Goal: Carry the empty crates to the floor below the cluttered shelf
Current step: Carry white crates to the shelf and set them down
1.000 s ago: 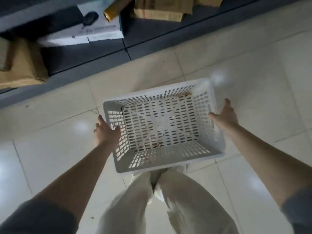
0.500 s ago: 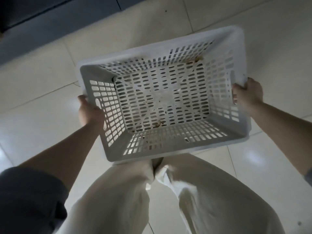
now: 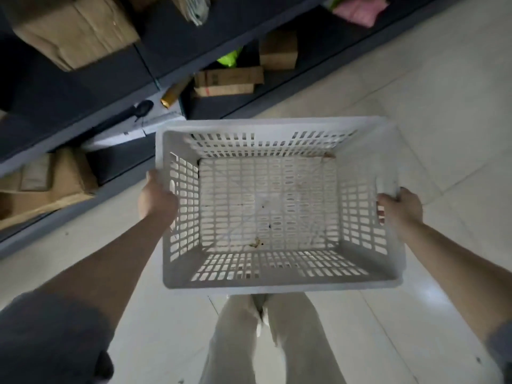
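Holding the crate (image 3: 268, 206) up at waist level, w/ the left hand (image 3: 158, 198) clamped on its left wall and the right hand (image 3: 400, 207) clamped on the rim of its right wall, fingers curled over the edge. Crate hangs between the two hands, above the legs, clear of the floor (image 3: 415, 87). It's empty apart from a few bits of brown debris on the bottom.

What just changed: the shelf (image 3: 83, 87) is back in view beyond the hands, ahead and to the left, w/ cardboard boxes (image 3: 72, 29), a gold tube (image 3: 173, 94) and other clutter on it. Half a sec ago the view was nearly all crate and tile, only a dark strip at the top edge. So the person seems to have lifted the head and faced the shelf, prob. heading for the drop spot.

Vs 1 s ago: both palms were open, just beside the crate walls, and the crate looked to be sitting low near the floor. Now both hands grip it and it looks lifted, nearer the camera.

Meaning for the task: pick-up done, carry underway. Crate's far edge lines up w/ the shelf's bottom edge in view, but how near it really is can't be told. Not set down yet.
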`<state>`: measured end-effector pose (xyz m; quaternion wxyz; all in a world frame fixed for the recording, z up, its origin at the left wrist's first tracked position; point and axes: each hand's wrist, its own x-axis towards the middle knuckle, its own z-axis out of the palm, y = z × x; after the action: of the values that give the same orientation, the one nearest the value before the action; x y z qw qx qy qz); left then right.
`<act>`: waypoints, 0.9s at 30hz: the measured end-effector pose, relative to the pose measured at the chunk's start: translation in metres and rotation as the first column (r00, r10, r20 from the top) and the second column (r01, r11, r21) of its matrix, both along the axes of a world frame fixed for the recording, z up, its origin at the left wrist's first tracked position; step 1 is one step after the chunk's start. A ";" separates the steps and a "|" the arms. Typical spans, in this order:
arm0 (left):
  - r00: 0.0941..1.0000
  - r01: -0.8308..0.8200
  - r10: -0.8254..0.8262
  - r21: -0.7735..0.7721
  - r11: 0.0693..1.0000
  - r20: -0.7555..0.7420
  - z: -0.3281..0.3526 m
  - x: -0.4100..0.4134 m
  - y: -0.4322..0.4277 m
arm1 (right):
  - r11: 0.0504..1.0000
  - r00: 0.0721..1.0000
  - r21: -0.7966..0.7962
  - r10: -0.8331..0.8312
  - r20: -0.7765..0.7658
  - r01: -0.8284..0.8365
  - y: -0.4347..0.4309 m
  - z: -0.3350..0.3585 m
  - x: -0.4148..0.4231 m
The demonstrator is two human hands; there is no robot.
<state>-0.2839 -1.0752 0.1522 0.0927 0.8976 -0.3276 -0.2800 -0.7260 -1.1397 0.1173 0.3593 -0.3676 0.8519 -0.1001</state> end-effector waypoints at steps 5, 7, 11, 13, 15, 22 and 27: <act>0.982 0.187 -0.186 -0.051 0.981 0.017 0.157 -0.022 -0.035 | 0.990 0.993 -0.107 -0.087 0.077 0.095 0.013 0.162 -0.022; 0.966 0.258 -0.256 -0.076 0.963 0.039 0.210 -0.031 -0.049 | 0.983 0.993 -0.153 -0.093 0.067 0.103 0.023 0.216 -0.041; 0.902 0.431 -0.423 -0.153 0.889 0.085 0.301 -0.057 -0.074 | 0.945 0.993 -0.311 -0.115 -0.039 0.097 0.060 0.301 -0.075; 0.846 0.530 -0.527 -0.237 0.814 0.081 0.337 -0.077 -0.080 | 0.912 0.980 -0.386 -0.184 -0.075 0.142 0.094 0.344 -0.082; 0.788 0.605 -0.609 -0.289 0.742 0.085 0.373 -0.104 -0.082 | 0.869 0.950 -0.431 -0.302 -0.074 0.243 0.141 0.383 -0.083; 0.506 0.799 -0.852 -0.443 0.406 0.132 0.479 -0.221 -0.039 | 0.676 0.713 -0.514 -0.681 -0.163 0.528 0.339 0.477 -0.095; 0.312 0.843 -0.931 -0.507 0.181 0.187 0.521 -0.315 0.055 | 0.568 0.545 -0.554 -0.807 -0.228 0.608 0.503 0.518 -0.100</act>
<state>-0.5989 -1.0200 0.6729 0.1771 0.4475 -0.8391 -0.2535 -0.8262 -0.6368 0.6349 -0.0130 -0.0598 0.9431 -0.3268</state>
